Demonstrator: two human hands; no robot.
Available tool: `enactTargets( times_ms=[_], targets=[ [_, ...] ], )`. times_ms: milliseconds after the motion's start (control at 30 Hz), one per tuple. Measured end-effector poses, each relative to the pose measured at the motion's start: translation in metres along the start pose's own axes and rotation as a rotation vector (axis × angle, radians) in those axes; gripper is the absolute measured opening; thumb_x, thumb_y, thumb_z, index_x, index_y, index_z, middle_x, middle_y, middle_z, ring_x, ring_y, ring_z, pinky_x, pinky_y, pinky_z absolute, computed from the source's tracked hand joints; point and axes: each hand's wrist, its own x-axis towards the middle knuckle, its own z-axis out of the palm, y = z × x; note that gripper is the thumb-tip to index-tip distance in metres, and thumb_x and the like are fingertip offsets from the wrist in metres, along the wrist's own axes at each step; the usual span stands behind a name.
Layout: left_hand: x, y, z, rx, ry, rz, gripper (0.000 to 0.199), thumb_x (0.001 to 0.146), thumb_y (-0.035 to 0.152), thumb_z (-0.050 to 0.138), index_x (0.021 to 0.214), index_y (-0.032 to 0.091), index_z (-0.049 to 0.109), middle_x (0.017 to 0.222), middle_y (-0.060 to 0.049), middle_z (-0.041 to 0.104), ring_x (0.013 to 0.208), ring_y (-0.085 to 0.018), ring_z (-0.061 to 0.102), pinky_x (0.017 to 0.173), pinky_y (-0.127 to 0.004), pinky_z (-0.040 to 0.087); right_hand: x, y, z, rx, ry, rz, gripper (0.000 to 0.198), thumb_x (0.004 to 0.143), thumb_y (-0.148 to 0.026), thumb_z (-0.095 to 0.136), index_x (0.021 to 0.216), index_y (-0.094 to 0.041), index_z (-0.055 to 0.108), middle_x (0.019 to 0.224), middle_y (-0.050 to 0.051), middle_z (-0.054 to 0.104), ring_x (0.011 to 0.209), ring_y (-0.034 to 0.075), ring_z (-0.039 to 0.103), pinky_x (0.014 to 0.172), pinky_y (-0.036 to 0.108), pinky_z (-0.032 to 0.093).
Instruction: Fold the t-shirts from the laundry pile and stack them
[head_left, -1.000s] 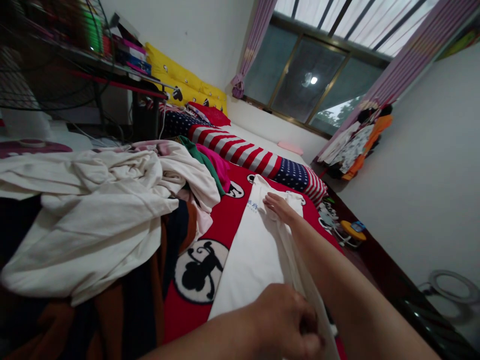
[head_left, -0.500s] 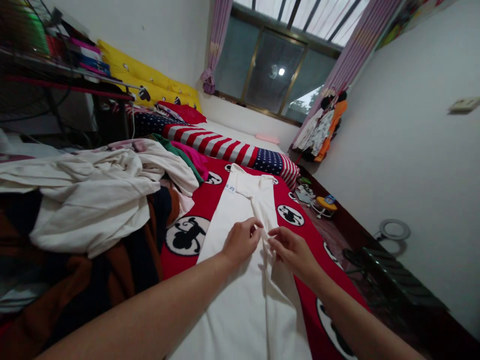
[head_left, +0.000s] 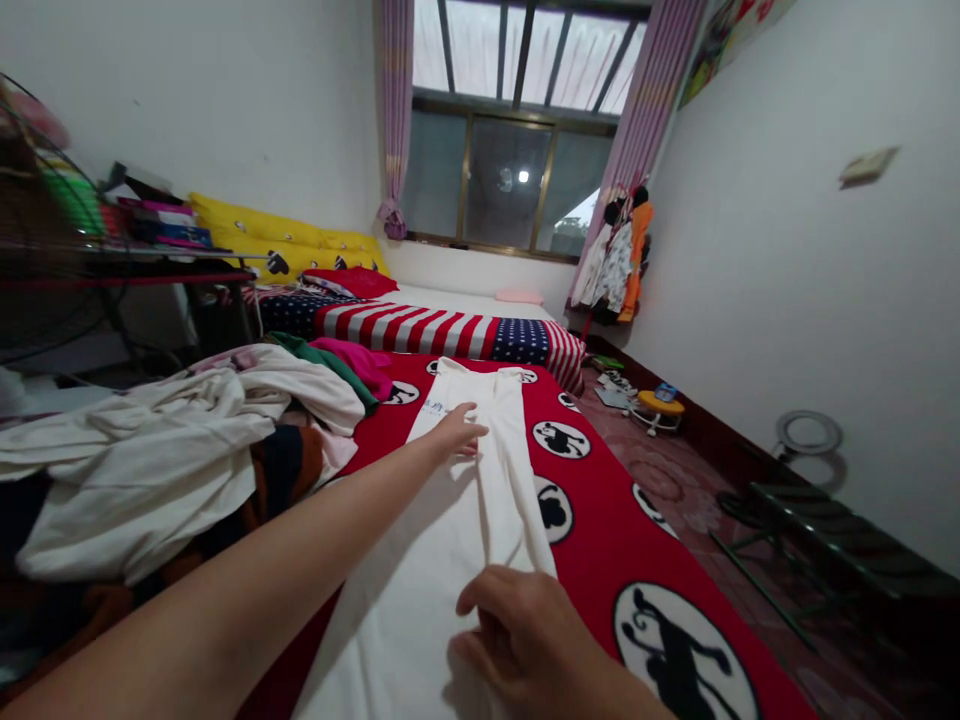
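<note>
Left hand point(head_left: 459, 432): reached far out, fingers spread flat, pressed on the shirt point(head_left: 450, 520) near its print.
Right hand point(head_left: 525, 640): close in, fingers curled on the folded edge; grip not clear enough to tell.
Shirt: lay lengthwise on the red blanket point(head_left: 600, 500), one side folded over.
Pile point(head_left: 172, 450): heaped just beside, left.
Risk: fold likely to skew or wrinkle if either hand dragged unevenly.

One white garment point(head_left: 450, 520), two hands (left point(head_left: 457, 432), right point(head_left: 525, 640)), one clothes heap point(head_left: 172, 450)
</note>
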Motion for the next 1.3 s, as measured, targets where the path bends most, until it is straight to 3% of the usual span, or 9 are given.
enactTargets(
  times_ms=[167, 333, 567, 733, 833, 900, 967, 1100, 1300],
  targets=[
    [0.033, -0.005, 0.003, -0.017, 0.076, 0.037, 0.072, 0.073, 0.016, 0.07, 0.137, 0.019, 0.038, 0.102, -0.01, 0.059, 0.073, -0.013, 0.062, 0.068, -0.027, 0.053, -0.01, 0.014, -0.006, -0.055, -0.001, 0.091, 0.019, 0.069, -0.035, 0.07, 0.083, -0.023, 0.067, 0.064, 0.001, 0.063, 0.057, 0.014, 0.053, 0.054, 0.023, 0.034],
    [0.047, -0.025, 0.005, 0.102, 0.127, 0.105, 0.065, 0.057, 0.002, 0.073, 0.119, 0.017, 0.058, 0.096, -0.007, 0.06, 0.074, -0.016, 0.061, 0.061, -0.026, 0.05, -0.012, 0.019, -0.003, 0.093, -0.081, 0.111, 0.008, 0.07, -0.019, 0.062, 0.076, -0.023, 0.066, 0.067, 0.001, 0.064, 0.06, 0.013, 0.054, 0.053, 0.02, 0.035],
    [0.044, -0.03, -0.011, 0.273, 0.197, 0.267, 0.047, 0.06, -0.004, 0.061, 0.105, 0.013, 0.065, 0.089, -0.007, 0.06, 0.078, -0.017, 0.059, 0.069, -0.027, 0.05, -0.008, 0.006, 0.003, 0.381, -0.192, -0.035, 0.008, 0.075, -0.022, 0.063, 0.081, -0.021, 0.068, 0.07, -0.002, 0.062, 0.058, 0.008, 0.052, 0.051, 0.016, 0.035],
    [0.005, -0.022, -0.013, 0.438, 0.119, 0.431, 0.036, 0.063, 0.001, 0.062, 0.094, 0.018, 0.07, 0.103, -0.006, 0.06, 0.093, -0.019, 0.057, 0.087, -0.031, 0.047, -0.009, 0.021, -0.01, 0.278, 0.163, -0.043, 0.011, 0.083, -0.028, 0.06, 0.089, -0.02, 0.065, 0.068, -0.001, 0.059, 0.059, 0.01, 0.051, 0.057, 0.02, 0.038],
    [-0.042, -0.015, -0.012, 0.561, -0.266, 0.6, 0.028, 0.071, 0.005, 0.06, 0.093, 0.018, 0.072, 0.092, -0.005, 0.066, 0.086, -0.018, 0.06, 0.084, -0.029, 0.048, -0.007, 0.036, -0.021, 0.315, 0.301, 0.002, 0.013, 0.085, -0.03, 0.059, 0.087, -0.019, 0.064, 0.066, -0.001, 0.058, 0.059, 0.011, 0.051, 0.056, 0.022, 0.038],
    [-0.077, -0.011, -0.011, 0.578, -0.563, 0.68, 0.034, 0.074, 0.002, 0.055, 0.097, 0.02, 0.072, 0.095, -0.005, 0.068, 0.089, -0.018, 0.062, 0.084, -0.028, 0.048, -0.004, 0.043, -0.024, 0.386, 0.374, 0.045, 0.015, 0.085, -0.033, 0.06, 0.086, -0.019, 0.064, 0.068, -0.001, 0.059, 0.059, 0.011, 0.052, 0.055, 0.022, 0.039],
    [-0.107, -0.012, -0.009, 0.594, -0.732, 0.739, 0.046, 0.072, -0.004, 0.05, 0.104, 0.022, 0.071, 0.106, -0.006, 0.067, 0.098, -0.02, 0.062, 0.088, -0.028, 0.047, 0.001, 0.047, -0.025, 0.486, 0.413, 0.081, 0.018, 0.083, -0.035, 0.061, 0.086, -0.018, 0.063, 0.07, 0.0, 0.06, 0.06, 0.011, 0.053, 0.055, 0.022, 0.041],
    [-0.14, -0.024, 0.0, 0.79, -0.682, 0.868, 0.048, 0.07, -0.002, 0.058, 0.112, 0.019, 0.068, 0.11, -0.01, 0.064, 0.102, -0.024, 0.059, 0.088, -0.032, 0.046, 0.002, 0.041, -0.025, 0.555, 0.279, 0.147, 0.023, 0.081, -0.038, 0.062, 0.088, -0.016, 0.063, 0.073, 0.001, 0.062, 0.062, 0.012, 0.055, 0.055, 0.023, 0.042],
    [-0.144, -0.035, -0.003, 0.833, -0.471, 0.912, 0.02, 0.081, 0.009, 0.06, 0.09, 0.02, 0.074, 0.089, -0.005, 0.066, 0.08, -0.016, 0.061, 0.069, -0.024, 0.045, -0.041, -0.005, -0.037, 0.189, 0.095, 0.18, 0.022, 0.08, -0.039, 0.066, 0.089, -0.019, 0.066, 0.078, 0.0, 0.064, 0.067, 0.013, 0.056, 0.061, 0.024, 0.041]
  ],
)
